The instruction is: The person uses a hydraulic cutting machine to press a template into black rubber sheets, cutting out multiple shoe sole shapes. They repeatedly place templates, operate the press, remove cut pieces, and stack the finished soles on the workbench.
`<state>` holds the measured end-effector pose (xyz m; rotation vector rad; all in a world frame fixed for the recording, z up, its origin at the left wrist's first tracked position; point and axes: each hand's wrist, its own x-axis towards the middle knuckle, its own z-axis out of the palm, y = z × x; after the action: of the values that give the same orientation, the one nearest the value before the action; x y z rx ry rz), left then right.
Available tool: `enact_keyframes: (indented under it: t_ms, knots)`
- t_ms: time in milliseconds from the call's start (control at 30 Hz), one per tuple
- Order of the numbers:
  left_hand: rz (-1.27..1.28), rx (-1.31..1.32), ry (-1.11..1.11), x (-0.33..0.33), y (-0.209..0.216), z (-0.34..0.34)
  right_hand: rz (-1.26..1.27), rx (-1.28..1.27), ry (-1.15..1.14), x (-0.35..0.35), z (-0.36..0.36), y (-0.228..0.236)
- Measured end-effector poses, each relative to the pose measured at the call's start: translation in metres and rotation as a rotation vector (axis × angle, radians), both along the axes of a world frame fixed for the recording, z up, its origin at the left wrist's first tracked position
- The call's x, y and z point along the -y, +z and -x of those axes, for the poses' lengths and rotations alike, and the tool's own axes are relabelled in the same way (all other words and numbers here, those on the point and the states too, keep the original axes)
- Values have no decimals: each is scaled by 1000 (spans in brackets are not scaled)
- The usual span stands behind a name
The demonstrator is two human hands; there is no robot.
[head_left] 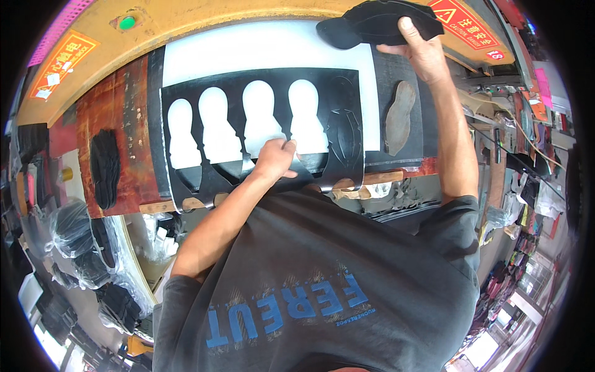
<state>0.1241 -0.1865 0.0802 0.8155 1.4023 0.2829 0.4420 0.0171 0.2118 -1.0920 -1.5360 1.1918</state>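
Note:
A black sheet (pixel 238 118) with a row of several sole-shaped cutouts lies across a white board (pixel 217 53). My left hand (pixel 274 158) is closed on a narrow strip of that sheet, between two cutouts near its front edge. At the sheet's right end, a sole outline (pixel 344 124) shows in the black material. Up at the far right, my right hand (pixel 424 56) grips a black sole-shaped piece (pixel 378 23), thumb on top and fingers underneath. Whether it is one piece or several stacked, I cannot tell.
A yellow machine beam (pixel 204 18) with a green button (pixel 127 23) spans the far side. Black sole pieces (pixel 105 168) lie stacked on the left. A worn grey-brown sole shape (pixel 400 118) rests at the right. Plastic-wrapped bundles (pixel 77 229) stand at the lower left.

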Motion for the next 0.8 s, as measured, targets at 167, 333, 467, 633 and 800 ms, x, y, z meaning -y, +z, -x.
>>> enact_keyframes:
  t_ms: [167, 333, 467, 633, 800]
  knots:
    - [-881, -399, -120, 19, 27, -8, -158, 521, -103, 39, -23, 4]
    - [22, 52, -156, 6, 6, -43, -357, 778, 472, 127, -26, -83]
    - [421, 353, 33, -3, -17, -73, -351, 1023, 599, 171, -26, -141]
    - [427, 553, 130, -5, -16, -98, -268, 978, 607, 195, -26, -137]
    - [384, 549, 90, -11, -17, -99, -271, 1075, 613, 189, -23, -124]
